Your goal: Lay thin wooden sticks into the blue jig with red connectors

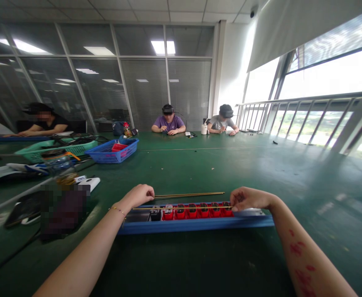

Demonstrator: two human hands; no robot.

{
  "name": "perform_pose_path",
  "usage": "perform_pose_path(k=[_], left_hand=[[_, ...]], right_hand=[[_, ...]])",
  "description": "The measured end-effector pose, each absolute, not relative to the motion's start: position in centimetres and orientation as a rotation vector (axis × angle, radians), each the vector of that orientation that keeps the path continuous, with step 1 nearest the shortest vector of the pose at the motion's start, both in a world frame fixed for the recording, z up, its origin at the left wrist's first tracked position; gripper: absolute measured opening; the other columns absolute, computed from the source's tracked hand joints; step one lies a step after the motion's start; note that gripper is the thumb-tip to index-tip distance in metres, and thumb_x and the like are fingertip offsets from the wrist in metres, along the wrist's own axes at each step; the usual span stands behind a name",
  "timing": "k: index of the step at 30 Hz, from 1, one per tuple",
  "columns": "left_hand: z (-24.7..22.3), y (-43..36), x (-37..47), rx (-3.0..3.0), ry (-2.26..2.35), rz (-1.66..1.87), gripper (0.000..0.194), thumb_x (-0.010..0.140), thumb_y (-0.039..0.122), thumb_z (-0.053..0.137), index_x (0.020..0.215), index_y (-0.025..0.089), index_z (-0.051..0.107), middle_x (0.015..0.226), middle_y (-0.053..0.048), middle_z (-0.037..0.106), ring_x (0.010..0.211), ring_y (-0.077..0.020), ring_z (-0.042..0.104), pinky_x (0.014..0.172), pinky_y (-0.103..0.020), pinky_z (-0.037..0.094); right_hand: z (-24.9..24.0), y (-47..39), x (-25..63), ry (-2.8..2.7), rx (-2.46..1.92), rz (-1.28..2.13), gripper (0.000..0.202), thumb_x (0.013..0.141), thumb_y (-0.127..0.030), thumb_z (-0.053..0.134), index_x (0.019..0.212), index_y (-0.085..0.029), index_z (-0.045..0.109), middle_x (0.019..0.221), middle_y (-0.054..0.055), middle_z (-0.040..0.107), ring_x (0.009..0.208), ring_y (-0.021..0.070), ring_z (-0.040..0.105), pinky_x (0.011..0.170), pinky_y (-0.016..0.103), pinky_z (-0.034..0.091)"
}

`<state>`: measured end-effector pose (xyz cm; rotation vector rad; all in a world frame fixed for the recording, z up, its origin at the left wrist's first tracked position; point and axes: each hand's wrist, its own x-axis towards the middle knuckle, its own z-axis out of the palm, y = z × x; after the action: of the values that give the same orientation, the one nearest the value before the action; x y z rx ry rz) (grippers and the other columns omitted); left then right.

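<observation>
A long blue housing [196, 226] lies crosswise on the table in front of me. It holds a row of several red sockets [192, 212] with dark tops, and a black piece [155, 214] at the row's left end. My left hand [140, 194] is closed at the left end of thin brass-coloured strips [190, 194], just beyond the housing. My right hand [250, 199] pinches the right end of another thin brass strip [181, 207], which stretches over the sockets. Its fingertips are above the right end of the row.
Left on the green table [174, 165] are a blue basket [112, 154] with a red part, a green basket [32, 153] with cables, a jar [58, 165], and a phone [22, 208]. Several people sit at the far side and left. A railing [295, 107] runs along the right.
</observation>
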<state>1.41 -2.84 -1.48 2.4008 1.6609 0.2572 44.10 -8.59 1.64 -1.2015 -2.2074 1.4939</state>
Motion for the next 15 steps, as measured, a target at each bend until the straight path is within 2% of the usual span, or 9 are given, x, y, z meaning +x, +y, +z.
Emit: perform_pose_path(k=[15], left_hand=[[-1.79,-3.44,1.15,2.407,1.792,0.391,0.013,0.071,0.031,0.054,0.075,0.023,0.064,0.078,0.001,0.067,0.073,-0.0151,0.06,0.06,-0.02,0.039]], right_hand=[[2.37,-9.02,44.16,-2.216,-1.201,1.403,0.037,0.066,-0.044,0.062,0.082,-0.011,0.063,0.067,0.001,0.058,0.06,0.0104,0.049,0.054,0.021,0.038]])
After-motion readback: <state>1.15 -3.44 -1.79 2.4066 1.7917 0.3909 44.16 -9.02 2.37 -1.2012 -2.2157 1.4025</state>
